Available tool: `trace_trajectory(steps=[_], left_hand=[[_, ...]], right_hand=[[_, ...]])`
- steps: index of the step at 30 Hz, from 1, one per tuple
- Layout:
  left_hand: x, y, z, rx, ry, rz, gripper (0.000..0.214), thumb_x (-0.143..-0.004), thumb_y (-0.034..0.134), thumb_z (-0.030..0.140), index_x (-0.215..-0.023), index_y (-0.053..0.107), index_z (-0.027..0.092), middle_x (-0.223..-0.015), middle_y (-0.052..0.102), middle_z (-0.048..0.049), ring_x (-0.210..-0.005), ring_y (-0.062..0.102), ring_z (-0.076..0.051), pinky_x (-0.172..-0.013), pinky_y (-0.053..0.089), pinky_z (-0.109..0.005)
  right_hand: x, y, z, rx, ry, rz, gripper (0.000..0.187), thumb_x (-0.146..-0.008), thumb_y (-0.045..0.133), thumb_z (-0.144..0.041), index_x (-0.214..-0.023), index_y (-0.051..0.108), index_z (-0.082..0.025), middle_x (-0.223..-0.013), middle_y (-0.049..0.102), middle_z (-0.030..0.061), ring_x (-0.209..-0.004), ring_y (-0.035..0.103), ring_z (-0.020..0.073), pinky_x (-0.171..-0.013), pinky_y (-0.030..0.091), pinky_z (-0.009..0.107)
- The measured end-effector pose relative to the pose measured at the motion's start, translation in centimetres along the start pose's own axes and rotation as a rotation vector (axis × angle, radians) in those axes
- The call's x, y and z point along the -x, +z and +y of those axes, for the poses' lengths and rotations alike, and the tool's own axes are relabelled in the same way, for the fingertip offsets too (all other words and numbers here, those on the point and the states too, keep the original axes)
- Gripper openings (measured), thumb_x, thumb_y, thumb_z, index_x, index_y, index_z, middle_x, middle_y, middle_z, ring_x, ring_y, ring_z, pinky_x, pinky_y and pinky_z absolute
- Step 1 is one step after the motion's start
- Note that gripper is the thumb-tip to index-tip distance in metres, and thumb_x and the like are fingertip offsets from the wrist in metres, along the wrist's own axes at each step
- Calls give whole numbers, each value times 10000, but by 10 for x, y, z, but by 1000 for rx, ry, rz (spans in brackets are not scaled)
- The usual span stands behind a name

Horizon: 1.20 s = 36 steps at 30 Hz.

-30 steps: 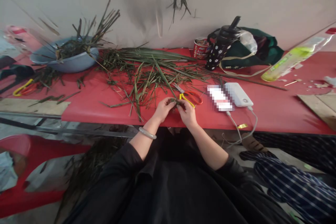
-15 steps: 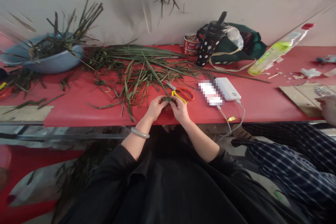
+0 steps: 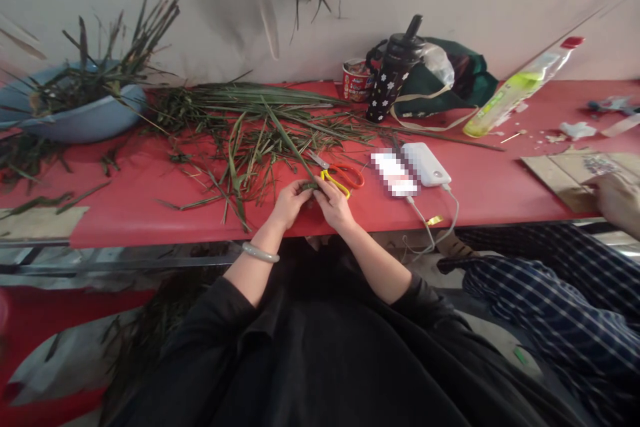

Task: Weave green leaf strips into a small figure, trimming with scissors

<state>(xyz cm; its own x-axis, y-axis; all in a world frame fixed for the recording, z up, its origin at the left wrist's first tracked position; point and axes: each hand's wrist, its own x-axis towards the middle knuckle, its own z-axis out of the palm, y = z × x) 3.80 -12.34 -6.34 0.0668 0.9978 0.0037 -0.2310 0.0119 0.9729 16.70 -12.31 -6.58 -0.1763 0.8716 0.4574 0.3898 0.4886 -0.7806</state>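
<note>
Between my two hands is a small woven piece of green leaf strips (image 3: 309, 185), close over the red table's front edge. My left hand (image 3: 291, 203), with a pale bangle at the wrist, pinches its left side. The fingers of my right hand (image 3: 334, 204) are closed on its right side. One long leaf blade (image 3: 286, 137) runs up and left from the piece. Just beyond my right fingers lie scissors (image 3: 345, 175) with red and yellow handles. My fingers hide part of the woven piece.
Loose green leaves (image 3: 215, 103) spread over the red table (image 3: 165, 223); a blue basin (image 3: 95, 120) holds more. A phone (image 3: 393, 173), white power bank (image 3: 426, 164), black tumbler (image 3: 393, 73) and tilted bottle (image 3: 520, 90) are to the right. Another person's hand (image 3: 617, 200) rests near cardboard (image 3: 555, 180).
The view has shifted slightly, so most things sit a little further left. My right fingers have straightened somewhat along the leaf piece. The other person's hand has come further into view.
</note>
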Motion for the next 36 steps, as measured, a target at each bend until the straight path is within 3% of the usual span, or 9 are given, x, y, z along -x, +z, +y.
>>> trace_trajectory(steps=[20, 27, 36], left_hand=[[3, 1, 2, -26, 3, -46, 199, -657, 618, 282, -780, 556, 138, -587, 535, 28, -495, 479, -64, -501, 399, -209], [5, 3, 3, -73, 11, -9, 229, -645, 618, 263, -833, 566, 143, -630, 559, 25, -512, 484, -64, -499, 407, -204], [3, 0, 0, 25, -12, -56, 238, -651, 625, 282, -847, 583, 153, -686, 572, 21, -528, 498, -59, -532, 412, -213]], right_hand=[[4, -2, 1, -52, -69, 50, 226, -801, 414, -170, -964, 563, -220, -868, 593, 28, -804, 562, 147, -765, 473, 299], [5, 2, 3, -164, 83, 40, 228, -808, 444, -282, -1002, 541, -211, -907, 613, 30, -803, 591, 152, -752, 491, 302], [5, 2, 5, -187, 70, 61, 184, -808, 435, -243, -943, 557, -213, -881, 609, 28, -777, 591, 145, -730, 500, 296]])
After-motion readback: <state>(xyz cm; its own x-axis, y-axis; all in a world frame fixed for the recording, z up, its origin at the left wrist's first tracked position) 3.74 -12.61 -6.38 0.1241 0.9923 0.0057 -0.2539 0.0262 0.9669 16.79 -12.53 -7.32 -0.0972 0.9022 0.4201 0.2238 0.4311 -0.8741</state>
